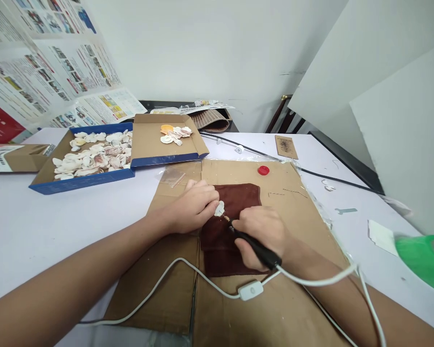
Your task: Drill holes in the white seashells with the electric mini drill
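My left hand (197, 206) is closed, with thumb and fingers pinching the edge of a small white shell (220, 208). The shell is held over a dark brown cloth (240, 193). My right hand (264, 233) wraps round the black handle of a corded mini electric drill (258, 250). Its thin bit points left and meets the shell, or comes very close to it; I cannot tell if it has gone through. From the drill's rear end runs a white cable (314, 282), and a white inline switch (250, 290) lies just below the cloth.
Cardboard (275, 308) lies under the cloth. At the back left stands a blue box (87, 180) full of shells, with several more on its open lid (166, 156). A red cap (264, 170), a small wrench (346, 211) and green tape (421, 260) lie to the right.
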{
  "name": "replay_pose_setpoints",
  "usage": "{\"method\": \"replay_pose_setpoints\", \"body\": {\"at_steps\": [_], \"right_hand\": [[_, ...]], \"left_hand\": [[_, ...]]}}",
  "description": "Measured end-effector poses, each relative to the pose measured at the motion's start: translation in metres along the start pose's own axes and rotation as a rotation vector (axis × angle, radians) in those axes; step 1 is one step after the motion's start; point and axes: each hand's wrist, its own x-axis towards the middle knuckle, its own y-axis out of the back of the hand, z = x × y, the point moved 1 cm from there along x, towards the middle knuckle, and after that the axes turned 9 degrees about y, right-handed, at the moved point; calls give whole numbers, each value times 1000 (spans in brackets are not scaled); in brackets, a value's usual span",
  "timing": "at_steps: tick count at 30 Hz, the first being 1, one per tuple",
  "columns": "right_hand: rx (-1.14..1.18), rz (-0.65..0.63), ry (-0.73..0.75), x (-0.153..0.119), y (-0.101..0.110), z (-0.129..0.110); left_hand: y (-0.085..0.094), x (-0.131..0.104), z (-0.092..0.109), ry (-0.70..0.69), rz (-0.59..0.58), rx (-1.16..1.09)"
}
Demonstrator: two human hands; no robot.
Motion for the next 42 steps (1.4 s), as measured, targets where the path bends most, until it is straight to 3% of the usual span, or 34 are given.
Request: {"method": "replay_pose_setpoints", "body": {"at_steps": [2, 6, 10, 14, 19, 23, 27, 34, 38, 42], "right_hand": [[-19, 13, 14, 7, -3, -4], [183, 84, -343, 20, -2, 13], [363, 127, -423, 6, 5, 34], [253, 46, -277, -11, 9, 31], [-33, -1, 38, -4, 1, 6], [-94, 17, 68, 9, -5, -5], [-39, -41, -45, 25, -4, -4], [239, -110, -464, 56, -2, 17], [376, -34, -561, 56, -4, 33], [457, 84, -556, 45, -6, 43]], "left_hand": [[0, 0, -1, 0, -4, -2], [-1, 0, -2, -6, -6, -19], [0, -1, -3, 8, -29, -15], [1, -2, -3, 24, -29, 0], [0, -2, -2, 30, -18, 35], [0, -2, -1, 50, 6, 85], [1, -2, -1, 27, 1, 68], [-1, -1, -1, 38, -2, 49], [-1, -1, -1, 27, -1, 62], [-1, -1, -2, 17, -2, 61]]}}
